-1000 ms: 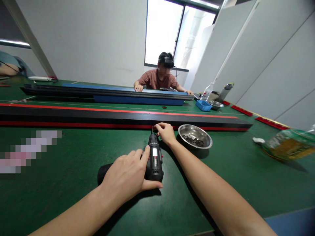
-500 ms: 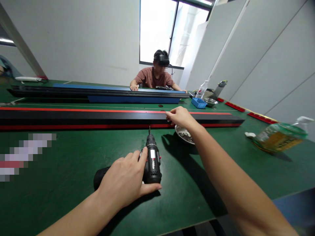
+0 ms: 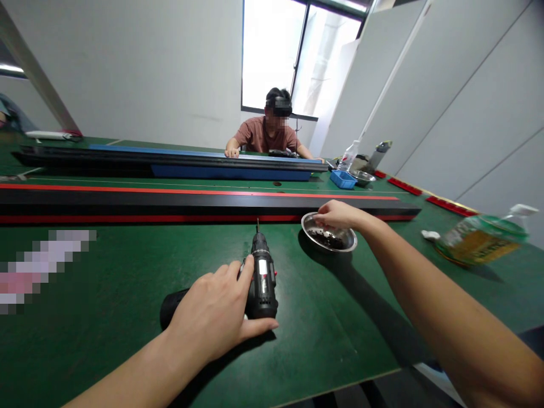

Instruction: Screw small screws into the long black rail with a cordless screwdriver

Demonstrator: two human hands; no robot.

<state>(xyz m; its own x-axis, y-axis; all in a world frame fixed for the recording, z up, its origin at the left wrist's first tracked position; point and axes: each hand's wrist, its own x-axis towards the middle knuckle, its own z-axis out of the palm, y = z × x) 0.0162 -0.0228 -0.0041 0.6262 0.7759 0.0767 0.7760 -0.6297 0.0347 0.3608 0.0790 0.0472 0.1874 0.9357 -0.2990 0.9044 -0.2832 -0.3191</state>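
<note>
My left hand (image 3: 216,300) is wrapped round the grip of a black cordless drill (image 3: 262,283), which lies on its side on the green table. Its thin bit points away from me, towards the long black bar with red edges (image 3: 204,203). My right hand (image 3: 338,215) is over a shiny metal bowl (image 3: 351,242), its fingers bent together just inside the far rim. Small dark screws (image 3: 329,241) lie in the bottom of the bowl. Whatever the fingertips hold, if anything, is too small to make out.
Across the table a co-worker (image 3: 267,130) sits behind long black and blue bars (image 3: 229,171). A blue basket (image 3: 343,179) and another metal bowl (image 3: 364,178) stand at the back right. Nearer on the right is a tilted plastic jug (image 3: 484,241).
My right hand has moved from the bar's edge to the right, over the bowl, which now shows more fully. My left hand and the drill have stayed in place.
</note>
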